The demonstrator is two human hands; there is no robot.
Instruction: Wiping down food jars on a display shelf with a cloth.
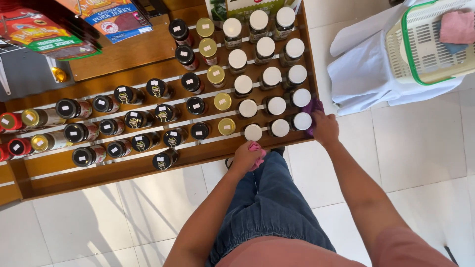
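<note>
Pink cloth (256, 150) is being gripped in the closed left hand (246, 157) at the wooden shelf (123, 170) edge, while purple cloth (311, 106) is being pressed by the right hand (325, 127) beside white-lidded jars (302, 121), seemingly mid-wiping.

The shelf (148, 54) is brown wood, smooth and faintly shiny. Jars (118, 94) look like glass with glossy lids — black, gold, white. Soft pink cloth (256, 151); floor tiles (420, 143) glazed; basket (430, 44) matt plastic.
</note>
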